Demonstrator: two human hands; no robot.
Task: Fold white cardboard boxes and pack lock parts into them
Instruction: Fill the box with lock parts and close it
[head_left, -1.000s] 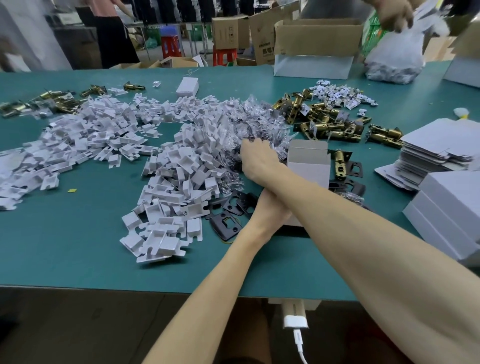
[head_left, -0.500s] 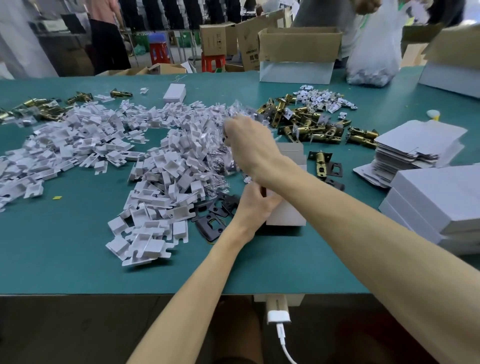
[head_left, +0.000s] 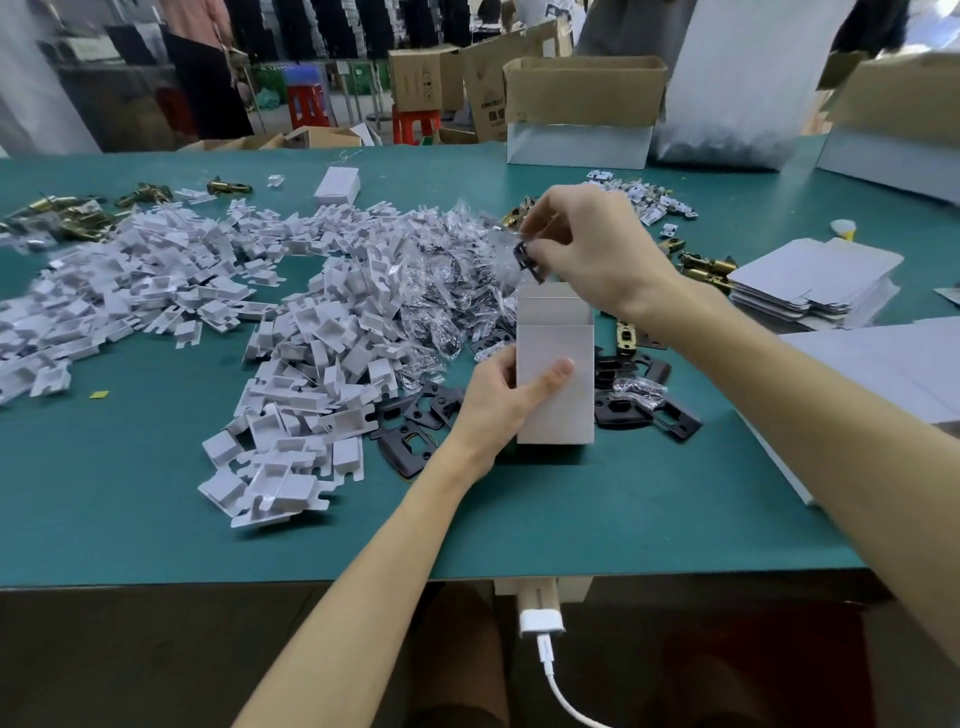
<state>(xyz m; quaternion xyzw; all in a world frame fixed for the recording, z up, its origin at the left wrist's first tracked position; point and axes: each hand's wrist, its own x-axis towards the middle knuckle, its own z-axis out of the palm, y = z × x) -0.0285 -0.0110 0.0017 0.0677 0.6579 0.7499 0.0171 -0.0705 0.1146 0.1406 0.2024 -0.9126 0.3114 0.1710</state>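
Observation:
A white cardboard box (head_left: 563, 395) stands upright on the green table (head_left: 156, 493), its top open. My left hand (head_left: 498, 405) grips its left side, thumb across the front. My right hand (head_left: 587, 244) hovers just above the open top and pinches a small clear bag of dark lock parts (head_left: 522, 257). Black strike plates (head_left: 410, 441) lie left of the box, and more black plates (head_left: 644, 405) lie to its right.
A big heap of white plastic inserts (head_left: 311, 358) and clear bagged parts (head_left: 447, 306) covers the table's middle and left. Brass latches (head_left: 706, 265) lie at right, flat white box blanks (head_left: 815, 280) beyond them. Brown cartons (head_left: 582, 93) and a plastic sack (head_left: 748, 104) stand at the back.
My right hand lifted out of the bagged-parts heap with a small bag and moved right, over the box. The box now stands upright in my left hand.

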